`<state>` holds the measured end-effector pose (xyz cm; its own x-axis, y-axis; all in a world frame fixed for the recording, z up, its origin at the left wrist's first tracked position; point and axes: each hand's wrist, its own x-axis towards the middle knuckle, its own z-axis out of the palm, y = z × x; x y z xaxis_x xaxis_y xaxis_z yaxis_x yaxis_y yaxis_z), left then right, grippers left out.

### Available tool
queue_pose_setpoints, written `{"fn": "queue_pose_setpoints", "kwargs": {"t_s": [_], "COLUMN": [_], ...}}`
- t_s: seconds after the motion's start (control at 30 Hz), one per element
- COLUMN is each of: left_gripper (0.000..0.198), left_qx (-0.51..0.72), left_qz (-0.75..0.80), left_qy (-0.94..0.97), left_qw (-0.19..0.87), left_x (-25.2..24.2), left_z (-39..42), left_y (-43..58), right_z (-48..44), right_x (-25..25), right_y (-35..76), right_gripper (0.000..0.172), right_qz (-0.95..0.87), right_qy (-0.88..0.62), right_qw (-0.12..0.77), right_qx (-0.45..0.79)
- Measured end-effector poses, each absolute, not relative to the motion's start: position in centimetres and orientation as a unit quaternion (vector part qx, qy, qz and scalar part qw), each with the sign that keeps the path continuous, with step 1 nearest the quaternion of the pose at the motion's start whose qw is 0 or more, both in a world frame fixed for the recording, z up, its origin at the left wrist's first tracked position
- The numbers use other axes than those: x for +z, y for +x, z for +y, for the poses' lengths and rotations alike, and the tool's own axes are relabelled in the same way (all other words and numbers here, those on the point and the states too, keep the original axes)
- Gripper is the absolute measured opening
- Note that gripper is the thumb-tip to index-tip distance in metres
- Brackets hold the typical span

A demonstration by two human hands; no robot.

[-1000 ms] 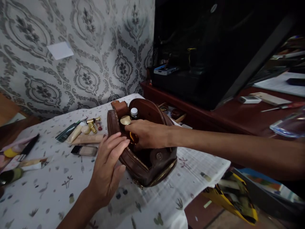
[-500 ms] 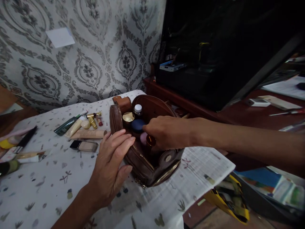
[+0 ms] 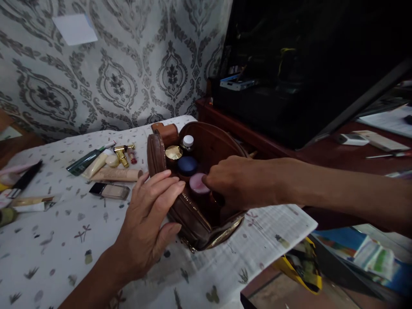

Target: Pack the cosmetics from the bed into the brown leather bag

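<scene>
An unzipped brown leather bag sits on the table. Inside it stand a jar with a shiny gold lid, a white-capped bottle, a dark blue-lidded jar and a pink-lidded jar. My left hand lies along the bag's near left edge, fingers stretched out and resting on the rim. Reaching in from the right, my right hand is curled downward inside the bag beside the pink lid. Its fingers close around a small dark amber container, mostly hidden beneath them.
Left of the bag lie a foundation bottle, a beige tube, a green tube and gold lipsticks. More cosmetics lie at the far left. A large dark screen stands behind, and a yellow-edged bag sits below the table's right corner.
My right hand has shifted right and down inside the bag with the amber container, uncovering the pink lid. My left hand keeps its place on the rim. The view has tilted slightly.
</scene>
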<state>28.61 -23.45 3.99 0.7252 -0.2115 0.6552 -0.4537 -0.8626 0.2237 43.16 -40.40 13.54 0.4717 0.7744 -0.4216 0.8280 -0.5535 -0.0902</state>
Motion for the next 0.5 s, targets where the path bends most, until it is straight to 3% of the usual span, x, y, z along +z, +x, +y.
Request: {"fn": "queue_pose_setpoints", "kwargs": {"t_s": [0.2, 0.33, 0.5], "left_gripper": [0.051, 0.052, 0.052], "left_qx": [0.324, 0.32, 0.324], "left_qz": [-0.177, -0.174, -0.176], "left_qy": [0.911, 0.913, 0.911], "left_qw": [0.181, 0.182, 0.182], "left_x": [3.9, 3.9, 3.9], "left_z": [-23.5, -23.5, -23.5], "left_y": [28.6, 28.6, 28.6], "right_z": [-40.2, -40.1, -39.9], "right_x": [11.5, 11.7, 13.2], "right_y": [43.4, 43.4, 43.2], "right_gripper": [0.029, 0.034, 0.044], "right_qz": [0.424, 0.423, 0.422], "right_qy": [0.875, 0.876, 0.867], "right_qw": [0.104, 0.064, 0.122], "right_qx": [-0.209, -0.224, -0.236]}}
